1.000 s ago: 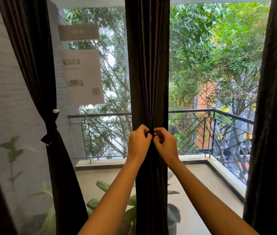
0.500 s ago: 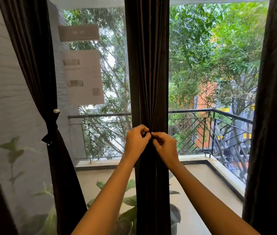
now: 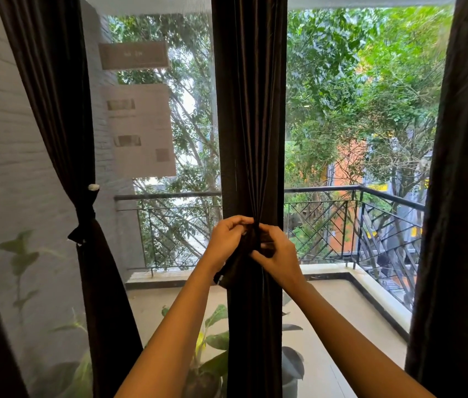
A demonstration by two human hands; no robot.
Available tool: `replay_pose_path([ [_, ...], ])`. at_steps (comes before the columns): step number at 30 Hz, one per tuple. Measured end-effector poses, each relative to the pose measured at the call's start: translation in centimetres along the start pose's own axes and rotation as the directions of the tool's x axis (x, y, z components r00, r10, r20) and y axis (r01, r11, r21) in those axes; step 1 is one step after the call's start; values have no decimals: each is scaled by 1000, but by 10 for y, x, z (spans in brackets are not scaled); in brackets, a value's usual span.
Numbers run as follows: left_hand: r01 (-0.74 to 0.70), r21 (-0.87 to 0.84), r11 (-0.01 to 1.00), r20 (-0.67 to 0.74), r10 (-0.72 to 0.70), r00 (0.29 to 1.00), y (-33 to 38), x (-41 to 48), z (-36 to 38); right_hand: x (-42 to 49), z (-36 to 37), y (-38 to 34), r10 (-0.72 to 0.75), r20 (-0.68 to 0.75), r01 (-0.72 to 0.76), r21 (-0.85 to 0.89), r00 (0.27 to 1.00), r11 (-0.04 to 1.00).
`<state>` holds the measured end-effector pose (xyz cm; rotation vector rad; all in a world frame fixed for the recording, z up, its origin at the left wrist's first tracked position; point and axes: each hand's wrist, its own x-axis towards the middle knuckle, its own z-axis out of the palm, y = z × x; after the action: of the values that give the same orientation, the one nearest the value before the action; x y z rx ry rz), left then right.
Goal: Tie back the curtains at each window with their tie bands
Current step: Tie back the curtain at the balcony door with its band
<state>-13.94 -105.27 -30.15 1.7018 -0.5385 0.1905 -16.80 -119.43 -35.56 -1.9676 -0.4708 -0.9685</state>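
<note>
The centre curtain (image 3: 251,110) hangs straight down the middle of the view, in front of the window frame. It is gathered to a narrow waist just below mid-height. The tie band (image 3: 231,271) wraps this waist, and one loose end hangs toward 7 o'clock from it.

The left hand (image 3: 227,239) sits at 9 o'clock of the waist, and its fingers (image 3: 241,222) are curled and pinch the band. The right hand (image 3: 278,254) sits at 3 o'clock, slightly lower. Its fingers (image 3: 270,234) are also curled onto the band, against the curtain folds. The two hands nearly touch.

At 9 o'clock in the view, the left curtain (image 3: 55,110) is already cinched by its own band (image 3: 85,214), below a white hook (image 3: 93,187). At 3 o'clock, the right curtain (image 3: 465,196) hangs loose. A balcony railing (image 3: 341,191) and trees (image 3: 356,81) show through the glass.
</note>
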Motion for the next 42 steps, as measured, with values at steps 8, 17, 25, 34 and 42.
replay_pose_path([
  [8,-53,-30,998,77,55,996,-6,-3,-1,-4,-2,2,40,-26,-36,120,999,992],
  [17,-56,-48,997,47,58,997,-8,-3,4,-1,-13,8,24,95,-44,214,995,976],
  [25,-119,169,978,-88,135,987,-10,3,7,6,-7,10,119,52,-129,276,991,952],
  [34,-222,216,951,-85,244,966,-19,4,7,11,3,5,337,43,-316,471,941,824],
  [42,-240,230,943,-79,264,961,-15,6,0,24,-11,-19,577,229,-561,661,784,499],
])
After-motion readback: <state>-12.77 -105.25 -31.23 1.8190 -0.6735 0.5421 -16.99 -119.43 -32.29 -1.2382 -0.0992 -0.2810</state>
